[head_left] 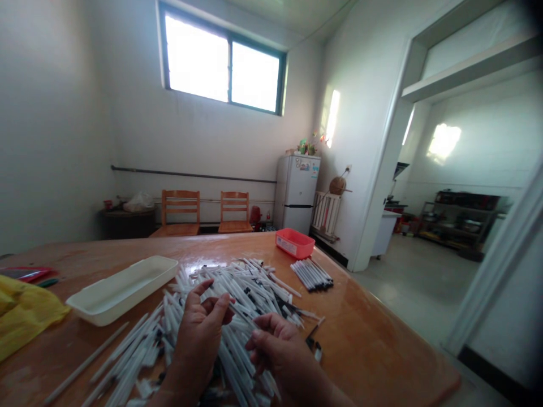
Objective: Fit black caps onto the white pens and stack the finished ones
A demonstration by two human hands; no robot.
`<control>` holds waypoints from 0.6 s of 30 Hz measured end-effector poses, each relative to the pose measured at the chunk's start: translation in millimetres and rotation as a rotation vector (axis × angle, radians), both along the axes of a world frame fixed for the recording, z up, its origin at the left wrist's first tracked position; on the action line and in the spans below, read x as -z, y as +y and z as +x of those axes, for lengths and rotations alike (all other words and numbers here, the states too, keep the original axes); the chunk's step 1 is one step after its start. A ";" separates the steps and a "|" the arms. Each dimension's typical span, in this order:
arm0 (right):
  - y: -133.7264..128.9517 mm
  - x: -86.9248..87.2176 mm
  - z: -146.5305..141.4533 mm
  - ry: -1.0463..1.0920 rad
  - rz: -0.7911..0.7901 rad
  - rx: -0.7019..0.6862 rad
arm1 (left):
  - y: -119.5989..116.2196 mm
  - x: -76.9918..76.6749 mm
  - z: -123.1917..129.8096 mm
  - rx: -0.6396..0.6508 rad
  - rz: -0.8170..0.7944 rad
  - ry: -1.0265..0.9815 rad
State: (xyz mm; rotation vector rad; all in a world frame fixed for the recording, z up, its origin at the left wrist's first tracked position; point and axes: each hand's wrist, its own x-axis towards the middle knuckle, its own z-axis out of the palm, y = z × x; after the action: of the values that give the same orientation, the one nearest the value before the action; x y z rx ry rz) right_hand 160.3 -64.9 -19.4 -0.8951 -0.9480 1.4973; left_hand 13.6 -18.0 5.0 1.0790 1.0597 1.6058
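Observation:
A large loose heap of white pen barrels (237, 294) with some black parts lies on the orange wooden table (369, 339). My left hand (199, 333) hovers above the heap, its thumb and fingers spread apart. My right hand (275, 345) rests at the heap's right side, fingers curled among the barrels. Whether it grips one is hard to tell. To the right, a small bundle of pens (311, 274) lies neatly side by side, black ends towards the near right. A few dark pen parts (314, 339) lie just past my right hand.
A long white plastic tray (121, 289) is left of the heap, and a red plastic basket (294, 243) stands at the far edge. A yellow bag (23, 314) lies at the left. Two wooden chairs (180, 212) and a white refrigerator (297, 192) stand beyond the table.

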 end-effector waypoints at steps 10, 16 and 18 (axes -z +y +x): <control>4.9 16.0 6.6 0.018 0.042 0.018 | -6.9 -2.7 7.5 -0.035 0.020 0.038; -0.2 14.3 8.8 0.037 0.050 -0.003 | -9.7 3.1 11.6 -0.048 0.066 0.046; -0.4 13.9 9.2 0.035 0.048 0.001 | -10.8 3.0 12.9 -0.064 0.077 0.060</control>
State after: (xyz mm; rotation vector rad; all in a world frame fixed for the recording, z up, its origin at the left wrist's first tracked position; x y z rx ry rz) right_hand 169.5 -65.3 -33.4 -0.8324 -0.9537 1.4791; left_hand 26.5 -28.7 2.0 1.1604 1.0895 1.6861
